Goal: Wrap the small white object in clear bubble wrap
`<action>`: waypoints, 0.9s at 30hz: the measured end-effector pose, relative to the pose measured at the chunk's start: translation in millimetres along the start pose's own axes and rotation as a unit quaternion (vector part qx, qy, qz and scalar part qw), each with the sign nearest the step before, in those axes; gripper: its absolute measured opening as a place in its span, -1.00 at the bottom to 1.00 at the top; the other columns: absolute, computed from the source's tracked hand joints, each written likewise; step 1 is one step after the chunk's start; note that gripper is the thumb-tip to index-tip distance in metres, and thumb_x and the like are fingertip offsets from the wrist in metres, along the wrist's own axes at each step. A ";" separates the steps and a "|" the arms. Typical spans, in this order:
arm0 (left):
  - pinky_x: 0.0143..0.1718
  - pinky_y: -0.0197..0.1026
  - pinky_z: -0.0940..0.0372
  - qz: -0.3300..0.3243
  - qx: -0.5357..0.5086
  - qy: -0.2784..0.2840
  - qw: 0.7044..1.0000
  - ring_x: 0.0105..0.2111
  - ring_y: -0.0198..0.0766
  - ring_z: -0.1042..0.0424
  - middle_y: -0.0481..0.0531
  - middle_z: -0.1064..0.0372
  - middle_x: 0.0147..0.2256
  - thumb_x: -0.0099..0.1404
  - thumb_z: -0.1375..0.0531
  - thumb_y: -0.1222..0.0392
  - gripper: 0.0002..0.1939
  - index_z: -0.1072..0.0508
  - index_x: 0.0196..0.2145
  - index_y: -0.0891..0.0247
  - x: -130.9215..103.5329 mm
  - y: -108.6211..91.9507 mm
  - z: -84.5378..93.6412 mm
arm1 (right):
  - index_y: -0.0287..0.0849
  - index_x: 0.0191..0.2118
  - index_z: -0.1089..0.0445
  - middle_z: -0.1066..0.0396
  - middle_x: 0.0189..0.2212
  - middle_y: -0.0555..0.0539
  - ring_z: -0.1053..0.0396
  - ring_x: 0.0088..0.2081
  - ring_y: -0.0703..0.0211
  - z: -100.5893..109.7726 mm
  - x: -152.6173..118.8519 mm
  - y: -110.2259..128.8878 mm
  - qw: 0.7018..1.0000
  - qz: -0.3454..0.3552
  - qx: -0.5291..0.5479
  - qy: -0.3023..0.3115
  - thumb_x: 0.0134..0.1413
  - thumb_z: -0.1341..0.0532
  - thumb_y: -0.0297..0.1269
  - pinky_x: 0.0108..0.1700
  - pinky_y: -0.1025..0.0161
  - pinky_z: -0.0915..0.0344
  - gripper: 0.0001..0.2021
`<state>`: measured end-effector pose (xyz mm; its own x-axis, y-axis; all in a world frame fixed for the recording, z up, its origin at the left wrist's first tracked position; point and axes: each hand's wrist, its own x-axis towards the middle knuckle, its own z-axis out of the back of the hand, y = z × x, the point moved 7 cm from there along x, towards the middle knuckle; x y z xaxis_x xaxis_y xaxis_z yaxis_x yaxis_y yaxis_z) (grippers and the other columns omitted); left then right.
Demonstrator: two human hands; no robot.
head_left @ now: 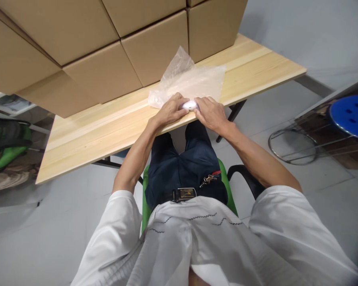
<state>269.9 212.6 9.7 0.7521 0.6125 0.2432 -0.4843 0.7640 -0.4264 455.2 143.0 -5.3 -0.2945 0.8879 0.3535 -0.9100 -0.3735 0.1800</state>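
Observation:
A small white rounded object [190, 105] with a tiny dark mark lies between my hands at the table's front edge. My left hand [173, 109] grips its left end, fingers curled and thumb pressed against it. On the other end my right hand [210, 112] is closed in the same way. Directly behind my hands, a crinkled sheet of clear plastic wrap [201, 81] is spread on the table, its far left corner standing up. Whether the sheet's near edge runs under the white object is hidden by my fingers.
Large cardboard boxes [158, 51] are stacked along the back of the wooden table [98, 127]. A blue round stool [352, 115] stands on the right. I sit on a green chair [231, 190] close to the table edge. A green and black item [8, 139] is at far left.

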 end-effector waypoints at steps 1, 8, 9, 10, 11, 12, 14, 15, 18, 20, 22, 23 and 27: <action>0.35 0.38 -0.55 -0.002 -0.002 0.001 1.000 0.17 0.29 -0.63 0.31 -0.60 0.15 0.76 -0.25 -0.27 -0.52 -0.74 0.27 0.10 -0.2 -1.1 1.1 | -0.29 0.61 -0.47 -0.66 0.37 -0.53 -0.49 0.35 -0.52 -0.7 -0.3 -1.2 1.000 0.003 0.001 -0.002 0.71 -0.12 -0.25 0.22 -0.21 -0.50 -0.44; 0.27 0.32 -0.56 -0.005 -0.019 -0.002 1.000 0.09 0.26 -0.67 0.23 -0.68 -0.02 0.75 -0.27 -0.29 -0.55 -0.78 0.10 0.09 3.2 -3.0 11.2 | -0.22 0.55 -0.53 -0.69 0.30 -0.46 -0.51 0.30 -0.44 -8.1 -0.3 -9.3 0.999 -0.003 0.011 -0.050 0.73 -0.09 -0.30 0.24 -0.20 -0.50 -0.50; 0.24 0.28 -0.56 0.000 -0.024 -0.006 1.000 0.07 0.23 -0.68 0.21 -0.70 -0.02 0.73 -0.31 -0.27 -0.58 -0.79 0.09 0.09 4.3 -1.6 13.5 | -0.20 0.53 -0.54 -0.69 0.28 -0.45 -0.51 0.28 -0.43 -8.7 -0.3 -10.2 0.998 -0.005 0.015 -0.059 0.73 -0.09 -0.30 0.24 -0.19 -0.49 -0.51; 0.20 0.24 -0.56 0.008 -0.028 -0.011 1.000 0.05 0.19 -0.68 0.18 -0.71 -0.03 0.70 -0.35 -0.25 -0.61 -0.79 0.08 0.09 5.6 0.1 16.2 | -0.18 0.52 -0.55 -0.70 0.26 -0.43 -0.51 0.27 -0.43 -9.0 -0.4 -11.0 0.998 -0.006 0.019 -0.067 0.73 -0.09 -0.30 0.24 -0.19 -0.49 -0.52; 0.16 0.19 -0.55 0.017 -0.031 -0.016 0.999 0.02 0.15 -0.68 0.15 -0.72 -0.05 0.66 -0.39 -0.21 -0.64 -0.80 0.06 0.09 7.0 1.7 19.1 | -0.17 0.51 -0.56 -0.71 0.24 -0.43 -0.52 0.25 -0.42 -8.9 -0.4 -11.5 0.997 -0.007 0.024 -0.073 0.73 -0.10 -0.30 0.23 -0.19 -0.49 -0.52; 0.11 0.14 -0.54 0.026 -0.034 -0.017 0.999 -0.02 0.11 -0.68 0.11 -0.72 -0.08 0.62 -0.41 -0.18 -0.67 -0.80 0.05 0.10 8.6 3.0 21.9 | -0.16 0.50 -0.57 -0.71 0.24 -0.43 -0.52 0.25 -0.42 -8.7 -0.4 -11.9 0.997 -0.008 0.027 -0.076 0.73 -0.10 -0.30 0.23 -0.19 -0.49 -0.52; 0.03 0.06 -0.50 0.041 -0.039 -0.008 0.998 -0.11 0.03 -0.65 0.05 -0.69 -0.17 0.57 -0.41 -0.10 -0.69 -0.81 0.02 0.14 12.1 3.9 26.3 | -0.17 0.50 -0.58 -0.72 0.25 -0.44 -0.53 0.26 -0.42 -7.4 0.2 -12.4 0.997 -0.015 0.030 -0.073 0.73 -0.08 -0.30 0.26 -0.19 -0.49 -0.51; 0.00 0.02 -0.48 0.047 -0.042 -0.002 0.998 -0.14 -0.01 -0.63 0.03 -0.68 -0.21 0.56 -0.40 -0.08 -0.69 -0.81 0.01 0.17 13.9 3.7 28.0 | -0.17 0.50 -0.58 -0.72 0.27 -0.45 -0.54 0.27 -0.42 -6.4 0.7 -12.7 0.997 -0.022 0.031 -0.068 0.73 -0.05 -0.30 0.28 -0.19 -0.49 -0.49; -0.05 -0.04 -0.45 0.060 -0.045 0.003 0.997 -0.19 -0.06 -0.60 0.00 -0.63 -0.30 0.54 -0.35 -0.02 -0.68 -0.82 -0.01 0.22 18.5 2.3 32.0 | -0.15 0.51 -0.60 -0.72 0.34 -0.45 -0.55 0.32 -0.41 -1.7 3.0 -14.3 0.997 -0.046 0.037 -0.052 0.75 0.03 -0.29 0.34 -0.21 -0.48 -0.44; -0.05 -0.05 -0.45 0.065 -0.045 -0.001 0.997 -0.18 -0.06 -0.60 0.01 -0.64 -0.30 0.53 -0.34 -0.02 -0.67 -0.82 -0.01 0.23 20.8 2.2 32.7 | -0.12 0.51 -0.61 -0.73 0.35 -0.43 -0.56 0.33 -0.41 1.8 5.0 -15.9 0.996 -0.057 0.046 -0.050 0.77 0.06 -0.24 0.35 -0.22 -0.49 -0.42; -0.02 -0.04 -0.46 0.068 -0.045 -0.003 0.997 -0.15 -0.04 -0.61 0.04 -0.66 -0.28 0.54 -0.34 -0.04 -0.65 -0.83 0.01 0.23 23.0 3.0 32.0 | -0.09 0.51 -0.61 -0.74 0.33 -0.40 -0.58 0.33 -0.42 3.9 7.5 -19.0 0.995 -0.065 0.055 -0.051 0.81 0.06 -0.14 0.32 -0.21 -0.51 -0.42; -0.01 -0.03 -0.47 0.072 -0.042 -0.002 0.997 -0.14 -0.03 -0.61 0.05 -0.67 -0.27 0.55 -0.34 -0.05 -0.64 -0.83 0.01 0.23 24.4 4.0 31.4 | -0.08 0.51 -0.61 -0.75 0.31 -0.39 -0.60 0.33 -0.42 4.2 9.0 -21.2 0.994 -0.070 0.059 -0.052 0.82 0.05 -0.09 0.31 -0.21 -0.53 -0.42; 0.07 0.01 -0.52 0.101 -0.017 -0.002 0.995 -0.09 0.02 -0.66 0.10 -0.70 -0.24 0.58 -0.36 -0.12 -0.61 -0.82 0.00 0.24 32.6 12.4 30.7 | -0.07 0.48 -0.62 -0.77 0.32 -0.36 -0.63 0.31 -0.41 2.2 15.9 -32.2 0.992 -0.089 0.067 -0.055 0.85 0.04 0.01 0.23 -0.15 -0.54 -0.42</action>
<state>274.7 248.3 39.1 0.6391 0.7539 0.1524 -0.6105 0.6178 -0.4956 480.5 168.5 -3.4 -0.0916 0.9112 0.4017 -0.8958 -0.2516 0.3664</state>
